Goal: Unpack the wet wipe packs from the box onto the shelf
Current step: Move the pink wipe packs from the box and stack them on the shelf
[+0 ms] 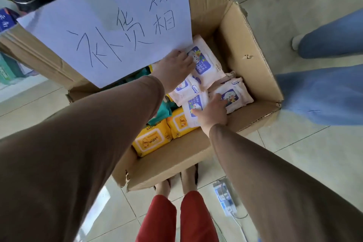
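An open cardboard box (pixel 249 49) stands on the floor in front of me. Inside lie several white wet wipe packs with purple labels (pixel 233 94) on the right and yellow wipe packs (pixel 149 141) at the near left. My left hand (pixel 174 67) reaches in and its fingers rest on the far white pack (pixel 208 65). My right hand (pixel 213 113) lies on the near white pack (pixel 194 106), fingers spread over it. Neither pack is lifted. The shelf is not clearly in view.
A white paper sheet with handwritten characters (pixel 110 21) covers the box's far-left flap. Another person's blue-trousered legs (pixel 324 92) stand right of the box. My feet and red trousers (pixel 176 202) are below it. A power strip (pixel 224 196) lies on the tiled floor.
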`<state>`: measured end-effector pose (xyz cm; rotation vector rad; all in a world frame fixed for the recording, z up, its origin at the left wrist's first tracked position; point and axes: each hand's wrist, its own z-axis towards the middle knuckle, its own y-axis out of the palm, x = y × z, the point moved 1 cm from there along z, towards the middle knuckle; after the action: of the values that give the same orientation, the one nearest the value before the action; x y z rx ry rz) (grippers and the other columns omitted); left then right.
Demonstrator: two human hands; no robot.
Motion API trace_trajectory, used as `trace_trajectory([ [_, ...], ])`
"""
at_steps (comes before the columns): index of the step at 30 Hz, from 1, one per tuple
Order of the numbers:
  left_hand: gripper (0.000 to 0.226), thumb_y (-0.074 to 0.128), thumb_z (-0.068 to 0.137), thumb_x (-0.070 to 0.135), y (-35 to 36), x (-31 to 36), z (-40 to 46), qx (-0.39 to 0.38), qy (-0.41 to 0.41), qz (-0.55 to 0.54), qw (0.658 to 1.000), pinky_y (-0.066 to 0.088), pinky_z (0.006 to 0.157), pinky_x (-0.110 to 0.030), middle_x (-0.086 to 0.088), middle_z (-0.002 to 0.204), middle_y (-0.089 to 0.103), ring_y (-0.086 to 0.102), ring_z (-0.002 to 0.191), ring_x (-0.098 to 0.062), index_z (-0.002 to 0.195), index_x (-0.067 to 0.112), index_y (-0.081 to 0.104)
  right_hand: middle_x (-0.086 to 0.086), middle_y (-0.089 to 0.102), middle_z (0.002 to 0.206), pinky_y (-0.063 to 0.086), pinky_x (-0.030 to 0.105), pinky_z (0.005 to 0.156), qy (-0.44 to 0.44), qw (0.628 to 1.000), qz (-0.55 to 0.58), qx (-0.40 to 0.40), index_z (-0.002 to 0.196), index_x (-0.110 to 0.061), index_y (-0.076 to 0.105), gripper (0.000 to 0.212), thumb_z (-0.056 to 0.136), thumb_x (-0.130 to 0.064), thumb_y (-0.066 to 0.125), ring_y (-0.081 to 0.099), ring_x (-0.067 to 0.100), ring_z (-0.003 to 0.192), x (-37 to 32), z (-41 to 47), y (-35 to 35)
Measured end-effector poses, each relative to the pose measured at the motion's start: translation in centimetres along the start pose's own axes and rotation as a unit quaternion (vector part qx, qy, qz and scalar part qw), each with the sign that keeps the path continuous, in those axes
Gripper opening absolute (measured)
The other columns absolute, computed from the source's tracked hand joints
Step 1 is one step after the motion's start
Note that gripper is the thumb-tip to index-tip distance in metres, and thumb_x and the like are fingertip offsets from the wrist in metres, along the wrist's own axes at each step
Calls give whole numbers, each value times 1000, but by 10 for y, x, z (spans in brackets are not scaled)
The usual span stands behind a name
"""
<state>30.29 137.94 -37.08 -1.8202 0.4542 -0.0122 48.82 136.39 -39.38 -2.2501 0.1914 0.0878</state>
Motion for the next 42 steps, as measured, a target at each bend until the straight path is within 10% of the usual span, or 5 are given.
trace_trajectory([
  [11, 22, 67, 80, 15, -9, 19, -72, -154, -144, -136, 968, 43, 80, -35, 0, 102, 59, 56, 98, -25, 101, 23, 66, 10, 67, 118, 53, 37, 94, 14, 985, 126, -113, 125, -11, 57, 56, 74, -21, 78, 64, 30, 110, -7, -21, 0],
  [15, 24, 60, 86, 26, -39, 0, -124, -171, -247, -255, 919, 40, 57, -31, 1, 87, 63, 64, 81, -27, 109, 27, 57, 3, 72, 105, 53, 27, 59, -8, 975, 155, -159, 112, -17, 65, 40, 74, -22, 73, 69, 23, 89, -11, -62, -34],
  [22, 56, 63, 86, 44, -148, -52, -264, -172, -344, -363, 849, 49, 77, -33, -4, 114, 66, 64, 102, -30, 137, 31, 44, 8, 67, 95, 45, 34, 64, -204, 967, 55, -141, 96, -11, 57, 12, 85, -17, 59, 62, 28, 84, -48, -164, -131],
  [30, 55, 68, 83, 48, -276, -131, -461, -64, -443, -426, 787, 50, 75, -35, -4, 110, 67, 63, 94, -30, 131, 30, 48, 4, 66, 99, 40, 33, 65, -396, 908, 15, -136, 96, -16, 50, 16, 86, -10, 62, 61, 26, 89, -183, -322, -217],
  [42, 40, 79, 69, 38, -337, -266, -782, 56, -543, -412, 730, 53, 78, -40, 10, 90, 67, 62, 84, -21, 104, 33, 60, -1, 69, 91, 49, 23, 64, -438, 837, 227, -235, 95, -25, 64, 35, 75, -1, 79, 64, 18, 78, -409, -578, -209],
])
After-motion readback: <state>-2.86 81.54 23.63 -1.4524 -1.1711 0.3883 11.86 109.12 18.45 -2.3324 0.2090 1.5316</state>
